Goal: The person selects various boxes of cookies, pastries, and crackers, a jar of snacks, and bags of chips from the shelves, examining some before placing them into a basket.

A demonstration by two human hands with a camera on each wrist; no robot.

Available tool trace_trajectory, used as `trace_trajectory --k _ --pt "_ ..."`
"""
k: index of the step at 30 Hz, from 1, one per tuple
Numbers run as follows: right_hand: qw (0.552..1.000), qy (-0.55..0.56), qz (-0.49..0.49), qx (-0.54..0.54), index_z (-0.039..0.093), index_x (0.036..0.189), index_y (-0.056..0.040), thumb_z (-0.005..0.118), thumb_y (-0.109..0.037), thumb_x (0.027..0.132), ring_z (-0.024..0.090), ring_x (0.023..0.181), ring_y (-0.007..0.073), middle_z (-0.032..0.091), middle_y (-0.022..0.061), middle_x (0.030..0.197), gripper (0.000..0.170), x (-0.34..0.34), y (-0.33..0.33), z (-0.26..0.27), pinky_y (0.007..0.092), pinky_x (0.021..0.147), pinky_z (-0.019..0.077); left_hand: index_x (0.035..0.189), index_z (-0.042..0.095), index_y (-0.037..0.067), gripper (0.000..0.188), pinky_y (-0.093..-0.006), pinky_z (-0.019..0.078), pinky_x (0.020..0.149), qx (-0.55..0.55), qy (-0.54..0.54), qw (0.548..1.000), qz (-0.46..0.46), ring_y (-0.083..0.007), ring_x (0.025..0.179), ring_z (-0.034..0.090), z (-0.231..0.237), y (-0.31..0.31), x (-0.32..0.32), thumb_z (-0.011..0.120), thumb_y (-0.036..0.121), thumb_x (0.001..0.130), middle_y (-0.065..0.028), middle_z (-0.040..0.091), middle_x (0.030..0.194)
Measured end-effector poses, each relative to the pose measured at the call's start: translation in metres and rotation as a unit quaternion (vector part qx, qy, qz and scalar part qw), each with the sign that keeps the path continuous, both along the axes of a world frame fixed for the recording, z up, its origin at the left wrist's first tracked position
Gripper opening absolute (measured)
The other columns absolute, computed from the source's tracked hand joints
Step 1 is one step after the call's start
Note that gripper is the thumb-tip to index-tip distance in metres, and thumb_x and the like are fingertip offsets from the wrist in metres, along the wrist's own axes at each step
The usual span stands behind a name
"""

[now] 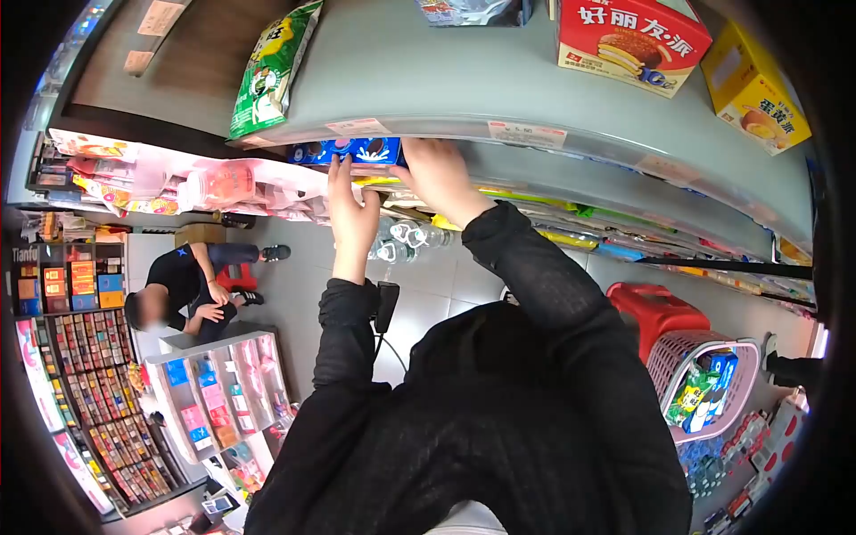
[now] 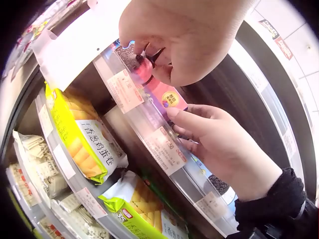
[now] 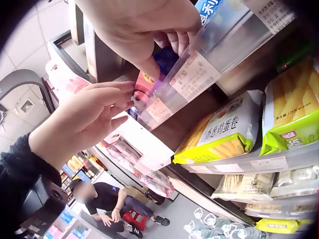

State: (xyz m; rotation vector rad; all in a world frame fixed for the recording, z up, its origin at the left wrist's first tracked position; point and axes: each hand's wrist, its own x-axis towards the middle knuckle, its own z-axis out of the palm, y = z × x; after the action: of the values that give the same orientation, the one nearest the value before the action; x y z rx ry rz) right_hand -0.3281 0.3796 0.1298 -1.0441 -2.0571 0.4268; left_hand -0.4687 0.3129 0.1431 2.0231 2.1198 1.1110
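Note:
A row of small snack boxes stands on the shelf under the top ledge; the head view shows blue ones point(image 1: 366, 150). The left wrist view shows a pink and purple box point(image 2: 162, 94) behind the price-tag rail. My left hand point(image 1: 354, 218) touches its left end with the fingertips, fingers lightly bent point(image 3: 84, 117). My right hand point(image 1: 437, 183) pinches the right end, thumb on the front face and fingers at the end point(image 2: 214, 144). Seen from the right wrist, a blue box point(image 3: 208, 10) lies beyond that hand. The palms hide part of the pink box.
Above are a green snack bag point(image 1: 275, 76), a red box point(image 1: 629, 45) and a yellow box point(image 1: 758, 89). Packaged egg rolls point(image 2: 84, 134) fill the shelf below. Water bottles point(image 1: 410, 236) stand on the floor, a pink basket point(image 1: 660, 370) at the right. A person point(image 1: 183, 285) sits at the left.

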Motion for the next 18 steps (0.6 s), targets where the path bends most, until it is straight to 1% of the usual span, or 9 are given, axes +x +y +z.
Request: trace_trajectory --k 2,6,8,9,11,13,15,16,18 --pt "0.998 0.01 -0.011 0.063 0.042 0.11 0.0003 0.064 -0.021 0.069 0.052 0.09 0.0349 0.053 0.0181 0.098 0.051 -0.001 0.003 -0.004 0.0407 0.078 0.0413 0.121 0.038 0.0 0.052 -0.0369 0.0291 0.096 -0.001 0.0 1.0 0.004 -0.0307 0.12 0.034 -0.001 -0.001 -0.002 0.048 0.0 0.07 -0.0205 0.034 0.128" --pt "0.998 0.044 0.015 0.03 0.042 0.112 -0.0009 0.062 -0.021 0.07 0.05 0.092 0.037 0.051 0.0207 0.1 0.05 0.007 0.001 0.011 0.0411 0.079 0.0408 0.123 0.035 0.002 0.054 -0.0365 0.0314 0.093 0.012 -0.02 0.999 0.031 -0.0284 0.117 0.036 -0.002 -0.005 -0.001 0.048 0.0 0.071 -0.0171 0.034 0.128" --pt "0.989 0.097 0.068 -0.084 0.041 0.112 -0.0013 0.061 -0.02 0.072 0.049 0.093 0.0382 0.05 0.0221 0.101 0.049 0.017 -0.003 0.019 0.0413 0.079 0.0407 0.125 0.027 -0.003 0.058 -0.0368 0.0337 0.092 0.004 -0.162 0.984 0.07 -0.0287 0.114 0.037 0.005 -0.011 0.007 0.049 -0.001 0.072 -0.0192 0.033 0.126" --pt "0.989 0.096 0.068 -0.085 0.041 0.112 -0.0013 0.061 -0.02 0.072 0.049 0.093 0.0382 0.05 0.0221 0.101 0.049 0.025 -0.005 0.022 0.0413 0.079 0.0407 0.125 0.027 -0.003 0.058 -0.0368 0.0338 0.092 0.002 -0.164 0.984 0.071 -0.0287 0.114 0.037 0.003 -0.013 0.008 0.049 -0.001 0.072 -0.0192 0.033 0.126" --pt "0.989 0.069 0.079 -0.105 0.04 0.114 -0.0008 0.06 -0.021 0.074 0.049 0.093 0.0381 0.05 0.0232 0.101 0.05 0.043 -0.008 0.023 0.0409 0.079 0.0408 0.127 0.023 -0.003 0.058 -0.0332 0.0348 0.09 0.033 -0.332 0.939 0.085 -0.0241 0.113 0.037 -0.002 -0.017 0.009 0.048 -0.001 0.074 -0.0163 0.03 0.127" --pt "0.99 0.075 0.067 -0.101 0.038 0.116 -0.0006 0.061 -0.021 0.074 0.049 0.094 0.0379 0.05 0.0227 0.103 0.052 0.063 -0.015 0.02 0.0395 0.082 0.0402 0.128 0.022 -0.003 0.059 -0.0315 0.0348 0.09 0.033 -0.366 0.926 0.082 -0.0244 0.114 0.036 -0.006 -0.021 0.01 0.047 -0.001 0.075 -0.0163 0.03 0.128" --pt "0.986 0.136 0.036 -0.085 0.037 0.116 0.0014 0.062 -0.016 0.073 0.048 0.101 0.0359 0.049 0.0229 0.106 0.053 0.085 -0.023 0.024 0.0374 0.086 0.0388 0.129 0.02 -0.003 0.06 -0.0326 0.0347 0.091 0.006 -0.377 0.923 0.073 -0.0249 0.115 0.035 -0.01 -0.024 0.011 0.047 -0.001 0.075 -0.0171 0.03 0.129" --pt "0.974 0.177 0.048 -0.132 0.035 0.116 0.0025 0.063 -0.006 0.072 0.046 0.107 0.0297 0.046 0.0196 0.111 0.053 0.095 -0.028 0.026 0.0352 0.089 0.0377 0.129 0.019 -0.002 0.063 -0.0332 0.0329 0.093 0.001 -0.407 0.911 0.065 -0.0248 0.116 0.035 -0.01 -0.026 0.014 0.052 0.001 0.076 -0.0176 0.03 0.129" --pt "0.961 0.232 0.066 -0.134 0.034 0.116 0.0021 0.063 -0.004 0.071 0.047 0.106 0.03 0.046 0.0198 0.111 0.054 0.116 -0.038 0.022 0.0349 0.089 0.0381 0.13 0.018 -0.002 0.065 -0.0333 0.0323 0.094 -0.004 -0.433 0.901 0.035 -0.0248 0.116 0.035 -0.003 -0.026 0.021 0.055 0.002 0.076 -0.0174 0.029 0.129"
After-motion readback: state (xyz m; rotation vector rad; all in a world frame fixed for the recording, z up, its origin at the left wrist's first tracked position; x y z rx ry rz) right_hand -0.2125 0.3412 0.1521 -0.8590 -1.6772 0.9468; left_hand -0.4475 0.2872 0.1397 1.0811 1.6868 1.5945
